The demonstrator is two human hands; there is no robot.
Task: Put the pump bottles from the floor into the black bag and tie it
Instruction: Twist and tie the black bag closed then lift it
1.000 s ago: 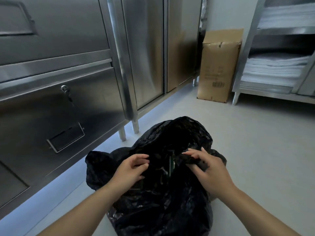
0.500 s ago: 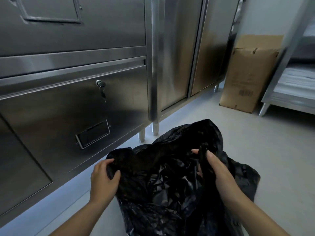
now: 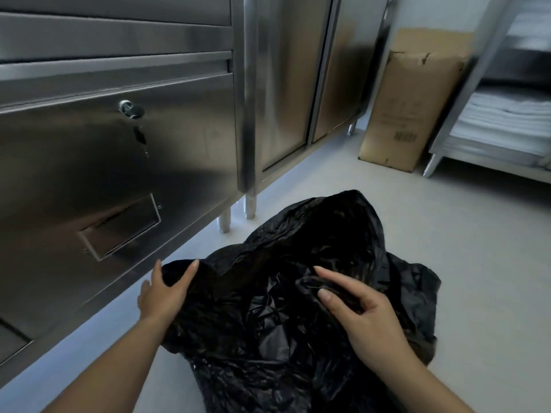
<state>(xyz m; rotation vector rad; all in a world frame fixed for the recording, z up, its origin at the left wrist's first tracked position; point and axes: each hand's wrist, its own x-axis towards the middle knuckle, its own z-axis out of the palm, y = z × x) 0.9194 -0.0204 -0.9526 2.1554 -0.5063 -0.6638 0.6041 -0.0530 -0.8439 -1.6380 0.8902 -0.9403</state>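
The black bag [image 3: 298,308] is seen crumpled on the pale floor [image 3: 477,248], just beside the steel cabinet [image 3: 119,159]. Its left upper edge is clamped in the grip of the left hand [image 3: 164,293], thumb and fingers closed around a bunched fold. A twisted strip of the right edge is pinched in the grip of the right hand [image 3: 363,314], between thumb and forefinger. No pump bottles can be made out. A cardboard box [image 3: 402,114] is stood farther back, beside a steel shelf rack [image 3: 492,129]
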